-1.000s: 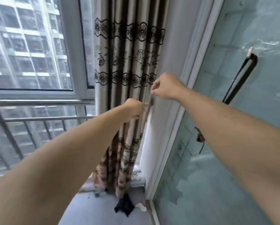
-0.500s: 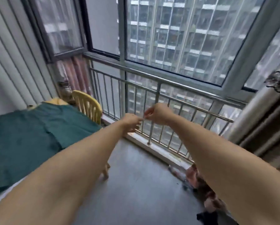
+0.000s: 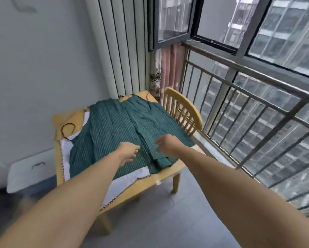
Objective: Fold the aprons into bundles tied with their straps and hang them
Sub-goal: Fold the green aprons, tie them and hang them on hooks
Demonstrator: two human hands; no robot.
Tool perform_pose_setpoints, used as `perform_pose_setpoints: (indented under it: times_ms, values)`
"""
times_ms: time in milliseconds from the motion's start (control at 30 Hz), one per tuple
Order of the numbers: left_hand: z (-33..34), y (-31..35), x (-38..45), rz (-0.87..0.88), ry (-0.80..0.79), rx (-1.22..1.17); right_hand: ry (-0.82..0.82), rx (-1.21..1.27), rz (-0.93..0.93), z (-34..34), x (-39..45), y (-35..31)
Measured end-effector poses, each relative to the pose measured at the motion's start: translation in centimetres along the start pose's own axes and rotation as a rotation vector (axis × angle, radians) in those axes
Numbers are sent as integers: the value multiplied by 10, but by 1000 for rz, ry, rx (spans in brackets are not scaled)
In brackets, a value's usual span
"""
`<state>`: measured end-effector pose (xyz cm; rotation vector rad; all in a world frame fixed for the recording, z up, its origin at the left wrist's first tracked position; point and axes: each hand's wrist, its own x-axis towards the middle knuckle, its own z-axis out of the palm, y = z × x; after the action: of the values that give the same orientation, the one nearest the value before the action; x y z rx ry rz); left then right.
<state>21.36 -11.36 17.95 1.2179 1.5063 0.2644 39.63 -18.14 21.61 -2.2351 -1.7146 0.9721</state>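
Soft grey daylight from the windows [image 3: 284,29], no hard shadows, motion blur throughout, wide-angle bending at edges

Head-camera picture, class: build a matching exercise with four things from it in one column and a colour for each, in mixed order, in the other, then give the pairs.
Things:
1. apron
2. chair
3. storage box lid
4. railing

Colours:
A. white
B. metallic grey
C. dark green with thin pale stripes
D. light yellow wood

Pairs: 1-C, 2-D, 3-A, 4-B.
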Motion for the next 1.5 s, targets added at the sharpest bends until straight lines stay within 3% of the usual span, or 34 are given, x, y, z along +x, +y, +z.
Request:
perform_pose_setpoints:
  times_ms: [333,500,633,767,933,1200,1300,1400,1500]
  values:
    - [-58,-38,140,-177,184,15,-145,50,196,30,170,34]
    - [-82,-92,200,-401,331,57,-126,115,395,40,233,80]
    - [-93,-121,206,-500,448,231,-108,170,576,65,255,123]
    - [-112,-131,210,-497,592,315,-77,75,593,81,253,142]
    - [-152,-143,237,-577,682,208,-92,-99,730,99,257,151]
    - [-208,-158,265,-533,587,30,129,-64,700,73,234,130]
    - [-216,-150,261,-495,436,-53,149,-197,718,47,233,134]
    - [-227,-151,260,-501,182,-199,112,-423,718,29,230,135]
    - [-232,-140,260,-485,-20,-471,197,-532,556,41,239,88]
